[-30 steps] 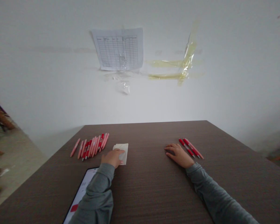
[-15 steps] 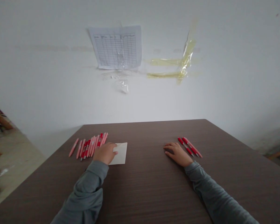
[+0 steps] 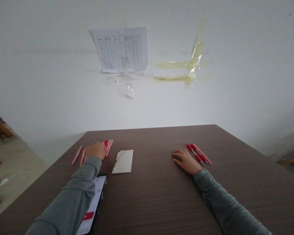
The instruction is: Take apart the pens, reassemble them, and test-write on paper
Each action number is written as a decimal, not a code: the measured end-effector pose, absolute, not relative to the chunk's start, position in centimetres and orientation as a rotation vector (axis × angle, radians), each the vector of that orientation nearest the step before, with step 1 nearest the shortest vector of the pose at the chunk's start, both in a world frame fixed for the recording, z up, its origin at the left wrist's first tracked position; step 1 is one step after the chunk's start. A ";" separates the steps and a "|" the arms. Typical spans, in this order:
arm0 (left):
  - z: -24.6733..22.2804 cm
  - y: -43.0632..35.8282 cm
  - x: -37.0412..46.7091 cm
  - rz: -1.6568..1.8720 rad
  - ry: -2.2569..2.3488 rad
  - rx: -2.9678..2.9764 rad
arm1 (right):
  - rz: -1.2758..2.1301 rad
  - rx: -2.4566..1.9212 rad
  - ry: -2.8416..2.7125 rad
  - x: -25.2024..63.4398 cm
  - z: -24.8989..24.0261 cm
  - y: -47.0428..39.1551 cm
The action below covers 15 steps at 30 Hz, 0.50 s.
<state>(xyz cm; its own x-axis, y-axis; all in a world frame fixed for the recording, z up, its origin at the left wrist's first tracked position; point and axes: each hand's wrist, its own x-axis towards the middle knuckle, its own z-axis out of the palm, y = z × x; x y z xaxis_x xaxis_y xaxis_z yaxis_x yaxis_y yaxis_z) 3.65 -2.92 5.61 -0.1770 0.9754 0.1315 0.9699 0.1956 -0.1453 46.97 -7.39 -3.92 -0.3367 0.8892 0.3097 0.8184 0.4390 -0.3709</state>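
My left hand [image 3: 95, 150] is over the row of pink and red pens on the left, covering its middle. Its fingertips are hidden, so its grip cannot be made out. Several pens [image 3: 109, 148] show to its right, and a pink pen [image 3: 76, 155] lies at the far left end. Right of that hand, a torn-edged piece of cream paper [image 3: 124, 162] lies flat and untouched. My right hand [image 3: 187, 160] rests palm down on the table, open, fingers stretched. Just beyond it lie a red pen [image 3: 195, 153] and a couple more red and pink ones.
A phone [image 3: 95, 200] with a lit screen lies on the brown table [image 3: 147, 195], partly under my left forearm. The table's far edge meets a white wall, where a printed grid sheet [image 3: 122, 49] and yellowed tape [image 3: 173, 78] are stuck.
My left hand has moved left off the paper and onto the pens, uncovering the paper's torn edge. The phone now shows beside my left forearm. My right hand has stayed put.
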 end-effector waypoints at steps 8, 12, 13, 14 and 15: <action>4.4 -2.1 3.9 0.068 -2.271 -1.849 | 0.195 -1.459 -2.227 46.9 -3.9 -7.5; 4.0 -1.8 4.0 0.063 -2.300 -1.826 | 0.197 -1.457 -2.226 46.9 -3.9 -7.5; 3.9 -1.7 4.1 0.061 -2.316 -1.817 | 0.198 -1.458 -2.225 46.9 -3.9 -7.5; 3.7 -1.6 4.1 0.059 -2.335 -1.807 | 0.198 -1.459 -2.226 46.9 -3.9 -7.5; 3.6 -1.4 4.2 0.056 -2.355 -1.797 | 0.197 -1.460 -2.227 46.9 -3.9 -7.5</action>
<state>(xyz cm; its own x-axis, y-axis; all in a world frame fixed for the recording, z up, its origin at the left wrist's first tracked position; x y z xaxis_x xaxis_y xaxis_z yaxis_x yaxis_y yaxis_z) 4.16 -1.45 3.58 -0.2539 0.9599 0.1188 0.9532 0.2692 -0.1376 46.95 -7.46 -3.88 -0.3258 0.8959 0.3021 0.8290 0.4243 -0.3644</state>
